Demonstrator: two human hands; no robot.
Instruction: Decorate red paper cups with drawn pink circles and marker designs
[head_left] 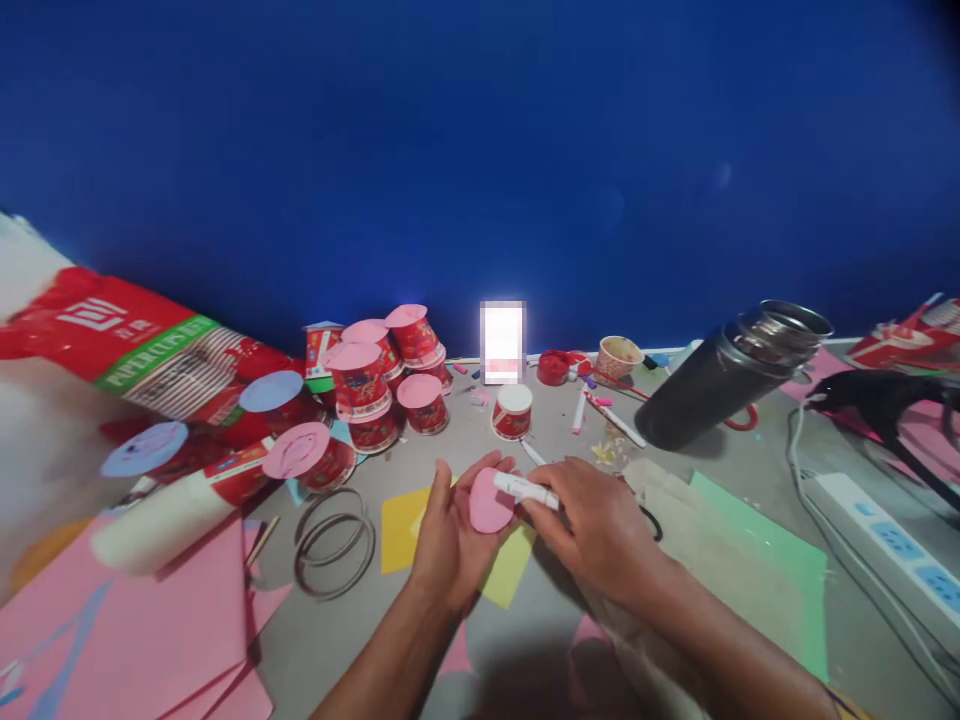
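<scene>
My left hand (pixel 448 535) holds a small round pink paper disc (pixel 488 503) up over the grey table, fingers curled behind it. My right hand (pixel 592 525) grips a white glue stick or marker (pixel 526 490) whose tip touches the disc's right edge. Below the hands lie yellow paper sheets (pixel 401 530). A single red paper cup with a white top (pixel 513 410) stands just beyond the hands.
A pile of red cups capped with pink discs (pixel 390 380) sits at the left, by a red cup sleeve package (pixel 150 350). Pink sheets (pixel 150 630), wire rings (pixel 334 540), a black thermos (pixel 720 380), green paper (pixel 757 560), a power strip (pixel 892 555) and scattered markers (pixel 600 405) surround them.
</scene>
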